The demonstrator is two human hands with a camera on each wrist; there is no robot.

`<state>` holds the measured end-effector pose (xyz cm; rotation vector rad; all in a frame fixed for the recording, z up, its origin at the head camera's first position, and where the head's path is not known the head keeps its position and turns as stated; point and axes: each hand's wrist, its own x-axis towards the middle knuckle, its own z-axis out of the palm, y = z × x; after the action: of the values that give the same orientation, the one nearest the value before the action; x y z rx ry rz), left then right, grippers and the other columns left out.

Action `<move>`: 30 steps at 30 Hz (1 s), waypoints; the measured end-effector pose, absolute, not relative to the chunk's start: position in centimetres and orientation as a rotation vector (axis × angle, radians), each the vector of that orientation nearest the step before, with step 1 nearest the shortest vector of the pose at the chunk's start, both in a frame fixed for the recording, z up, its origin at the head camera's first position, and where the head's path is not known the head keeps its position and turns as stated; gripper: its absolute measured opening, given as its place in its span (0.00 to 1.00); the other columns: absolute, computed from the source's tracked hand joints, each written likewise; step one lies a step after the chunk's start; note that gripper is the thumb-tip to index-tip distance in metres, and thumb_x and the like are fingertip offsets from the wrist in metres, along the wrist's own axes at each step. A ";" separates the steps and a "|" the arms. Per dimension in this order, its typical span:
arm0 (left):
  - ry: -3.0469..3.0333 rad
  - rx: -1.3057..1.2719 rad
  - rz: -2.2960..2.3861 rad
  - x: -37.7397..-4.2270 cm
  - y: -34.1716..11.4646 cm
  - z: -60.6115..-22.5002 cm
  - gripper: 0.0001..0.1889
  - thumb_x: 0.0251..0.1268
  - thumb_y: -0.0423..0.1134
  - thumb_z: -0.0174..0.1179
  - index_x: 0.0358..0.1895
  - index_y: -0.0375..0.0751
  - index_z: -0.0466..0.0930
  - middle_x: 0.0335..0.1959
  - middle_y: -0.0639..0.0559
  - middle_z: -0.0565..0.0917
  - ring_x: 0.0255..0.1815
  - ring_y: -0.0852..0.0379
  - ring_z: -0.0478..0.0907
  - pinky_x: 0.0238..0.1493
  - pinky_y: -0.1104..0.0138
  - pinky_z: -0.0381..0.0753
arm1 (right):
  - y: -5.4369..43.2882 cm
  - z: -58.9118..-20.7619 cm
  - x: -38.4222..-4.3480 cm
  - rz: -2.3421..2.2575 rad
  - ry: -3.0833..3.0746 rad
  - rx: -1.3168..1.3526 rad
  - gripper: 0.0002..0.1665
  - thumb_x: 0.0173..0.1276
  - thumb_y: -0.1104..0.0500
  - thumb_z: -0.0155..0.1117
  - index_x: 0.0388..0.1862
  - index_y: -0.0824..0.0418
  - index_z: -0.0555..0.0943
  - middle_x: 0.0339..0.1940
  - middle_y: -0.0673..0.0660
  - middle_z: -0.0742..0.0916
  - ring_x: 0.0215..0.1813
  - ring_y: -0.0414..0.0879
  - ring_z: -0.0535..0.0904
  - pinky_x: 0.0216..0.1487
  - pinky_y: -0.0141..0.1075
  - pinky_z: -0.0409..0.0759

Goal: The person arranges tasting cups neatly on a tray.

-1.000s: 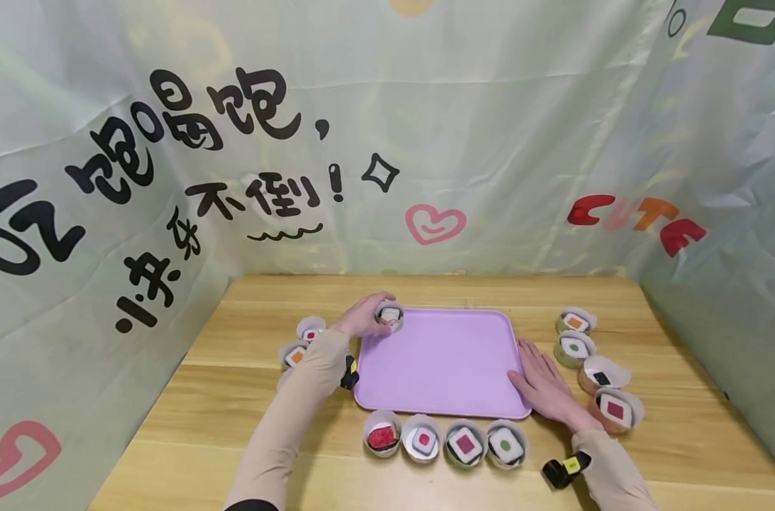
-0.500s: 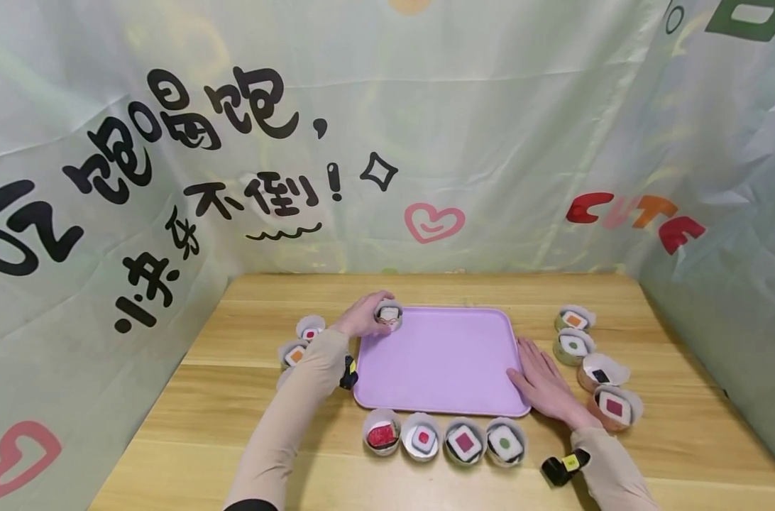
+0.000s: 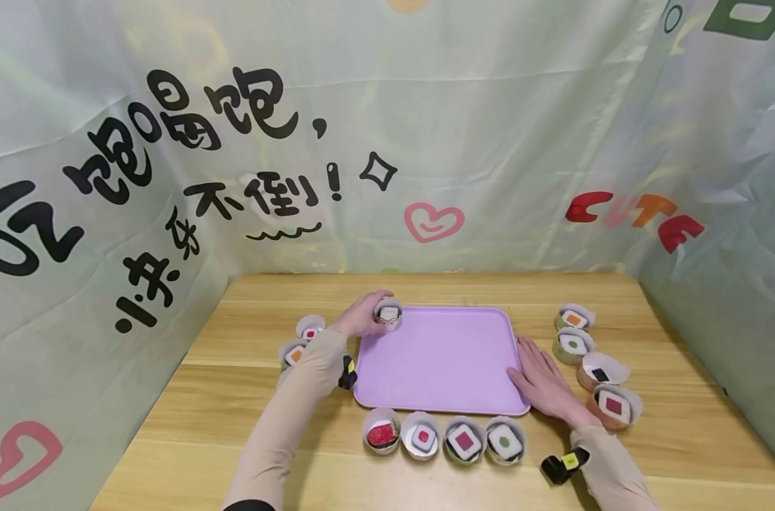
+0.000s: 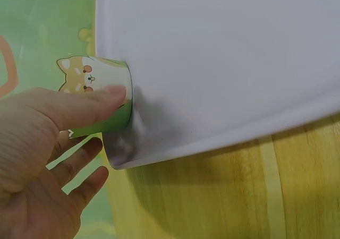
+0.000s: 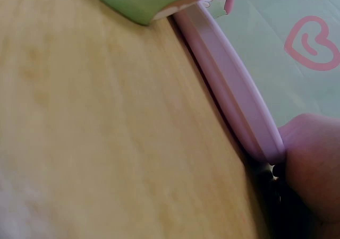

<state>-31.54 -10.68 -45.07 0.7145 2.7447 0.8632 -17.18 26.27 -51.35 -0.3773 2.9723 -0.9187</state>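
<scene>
My left hand (image 3: pixel 362 316) grips a small paper cup (image 3: pixel 388 317) at the back left corner of the purple tray (image 3: pixel 445 362). In the left wrist view the cup (image 4: pixel 106 71) has a cartoon dog and a green lower band, and the thumb presses along its side. Its base overlaps the tray's corner. Something white sits inside the cup in the head view. Across the tray, my right hand (image 3: pixel 547 380) lies with fingers extended along the right edge, its thumb over the rim. The right wrist view shows part of that hand (image 5: pixel 316 159) at the tray corner.
Several cups with sushi-like pieces line the tray's front, among them one with a red piece (image 3: pixel 382 434). More stand on the right, including an orange-centred one (image 3: pixel 575 321). Others at left, such as a red-centred one (image 3: pixel 311 332), are partly behind the left sleeve.
</scene>
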 end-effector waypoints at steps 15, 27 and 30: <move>2.654 0.570 1.097 -30.6 -12.6 -43.0 0.48 0.51 0.18 0.64 0.78 0.35 0.53 0.70 0.26 0.70 0.71 0.32 0.68 0.72 0.44 0.71 | 26.2 -51.2 -17.1 -0.898 2.974 -0.371 0.42 0.79 0.51 0.49 0.77 0.80 0.51 0.79 0.79 0.54 0.80 0.75 0.46 0.78 0.67 0.43; 2.598 0.475 1.215 -29.2 -16.5 -40.9 0.44 0.57 0.25 0.65 0.78 0.35 0.53 0.70 0.25 0.69 0.72 0.26 0.64 0.72 0.39 0.68 | 26.2 -51.2 -17.1 -0.903 2.974 -0.371 0.42 0.79 0.51 0.49 0.77 0.80 0.51 0.79 0.79 0.54 0.80 0.75 0.46 0.78 0.67 0.43; 2.595 0.474 1.205 -28.9 -17.6 -40.2 0.43 0.59 0.26 0.65 0.77 0.34 0.55 0.69 0.26 0.69 0.72 0.26 0.64 0.73 0.39 0.67 | 26.2 -51.1 -17.1 -0.905 2.974 -0.372 0.42 0.79 0.51 0.49 0.77 0.80 0.51 0.79 0.79 0.54 0.80 0.75 0.46 0.78 0.67 0.43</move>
<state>-28.94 -17.59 -40.18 0.4736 2.5954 1.2048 -17.10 26.19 -51.11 -0.3720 2.9741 -0.9051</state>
